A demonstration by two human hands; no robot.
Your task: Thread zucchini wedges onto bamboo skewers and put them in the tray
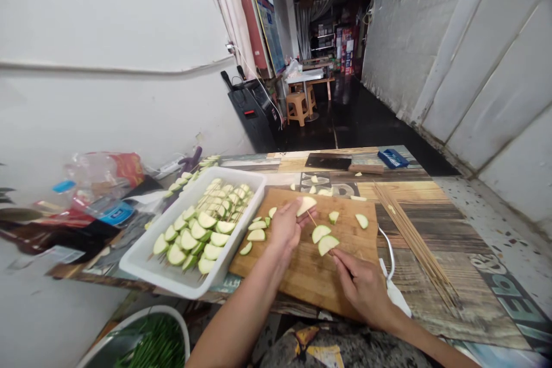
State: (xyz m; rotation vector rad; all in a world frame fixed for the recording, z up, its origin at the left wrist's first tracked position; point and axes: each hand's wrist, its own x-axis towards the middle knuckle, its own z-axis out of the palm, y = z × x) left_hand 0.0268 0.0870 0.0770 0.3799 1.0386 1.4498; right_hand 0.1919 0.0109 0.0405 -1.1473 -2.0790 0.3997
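Between the fingers of my left hand [288, 223] is a pale half-moon zucchini slice [306, 205], near the tip of a thin bamboo skewer [311, 218]. Whether the tip touches that slice, I cannot tell. My right hand [360, 280] grips the skewer's lower end, and two green-edged slices [321, 234] are threaded on it just above the fingers. Both hands are over a wooden cutting board [302, 287], where loose zucchini slices [256, 235] lie at the left and a few pieces at the right.
Left of the board stands a white tub [129, 261] of skewered slices. Bare skewers [416, 241] lie at the right. A cleaver [330, 161] and a blue packet [393, 158] are at the table's far edge. Below left is a bowl [183, 322] of green vegetables.
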